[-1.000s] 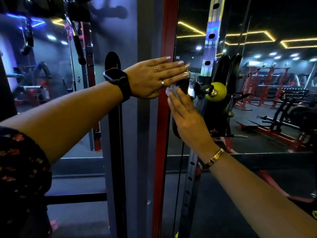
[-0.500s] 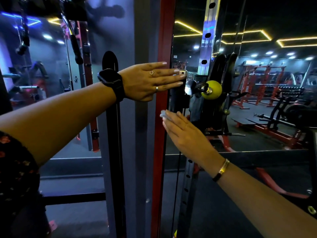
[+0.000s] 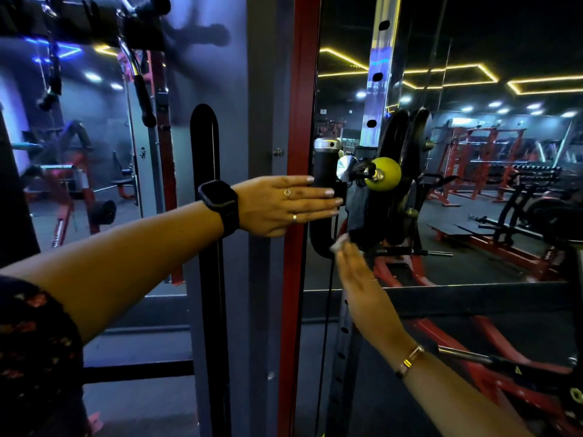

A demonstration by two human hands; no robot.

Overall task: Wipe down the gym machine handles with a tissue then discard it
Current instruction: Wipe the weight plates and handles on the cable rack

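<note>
Left hand (image 3: 280, 205) flat, fingers straight on handle (image 3: 325, 173); right hand (image 3: 362, 285) flat, pressing tissue (image 3: 338, 246) to handle's lower bend.

One wide-angle camera, worn on the person's head, faces forward and slightly down at the red upright (image 3: 299, 152) of a gym machine, which runs through the middle of the view. It sits close, at arm's length. Both forearms stretch in from the lower corners, the left hand (image 3: 277, 205) in front of the red upright and the right hand (image 3: 362, 279) just right of it. Further right of the red upright, the gym floor (image 3: 457, 222) shows far off.
</note>
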